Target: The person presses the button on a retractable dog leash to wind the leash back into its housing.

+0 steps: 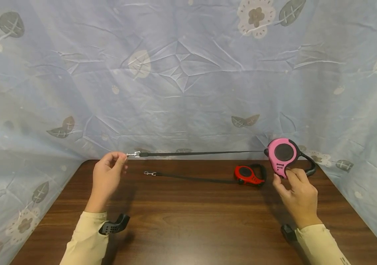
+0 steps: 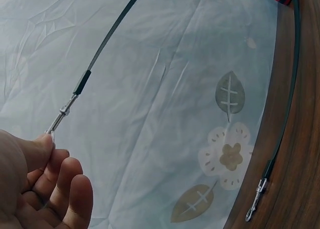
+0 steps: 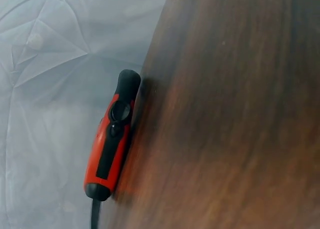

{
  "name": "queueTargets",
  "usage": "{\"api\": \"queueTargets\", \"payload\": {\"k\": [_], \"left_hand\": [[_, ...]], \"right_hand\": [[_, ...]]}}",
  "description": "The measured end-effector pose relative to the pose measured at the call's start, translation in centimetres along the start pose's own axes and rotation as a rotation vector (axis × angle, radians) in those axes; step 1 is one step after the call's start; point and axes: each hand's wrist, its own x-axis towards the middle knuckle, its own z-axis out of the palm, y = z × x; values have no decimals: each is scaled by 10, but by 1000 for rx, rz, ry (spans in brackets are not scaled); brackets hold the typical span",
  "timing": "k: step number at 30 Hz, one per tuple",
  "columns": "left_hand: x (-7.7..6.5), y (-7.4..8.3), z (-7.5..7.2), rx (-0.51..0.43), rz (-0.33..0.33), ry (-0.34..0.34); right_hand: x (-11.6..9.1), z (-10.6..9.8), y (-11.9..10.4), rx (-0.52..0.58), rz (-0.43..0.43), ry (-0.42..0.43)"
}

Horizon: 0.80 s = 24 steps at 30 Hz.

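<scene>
A pink retractable dog leash (image 1: 276,156) with a black handle is held up at the right, pinched at its lower edge by my right hand (image 1: 298,197). Its black strap (image 1: 188,153) stretches across to the left. There my left hand (image 1: 107,175) pinches the end of the silver snap hook (image 2: 61,114) between thumb and forefinger. Below the strap, a red retractable leash (image 1: 249,175) lies on the table, its own strap drawn out left to a second snap hook (image 1: 150,173). The right hand is outside the right wrist view, which shows the red leash (image 3: 107,144) edge-on.
A dark brown wooden table (image 1: 188,217) spans the space beneath both hands. Pale blue fabric (image 1: 188,92) with flower and leaf prints hangs along its back and sides. Black wrist mounts (image 1: 114,224) sit at both cream sleeves (image 1: 87,239).
</scene>
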Motion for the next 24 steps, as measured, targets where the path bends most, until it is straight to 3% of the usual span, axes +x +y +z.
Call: {"api": "queueTargets", "payload": {"k": [8, 12, 24], "left_hand": [[-1, 3, 1, -15, 8, -39], [-1, 3, 0, -19, 2, -25], [-1, 2, -1, -53, 2, -13]], "right_hand": [[-1, -3, -3, 39, 75, -122], [-1, -3, -3, 59, 63, -162], [-3, 3, 3, 85, -9, -22]]}}
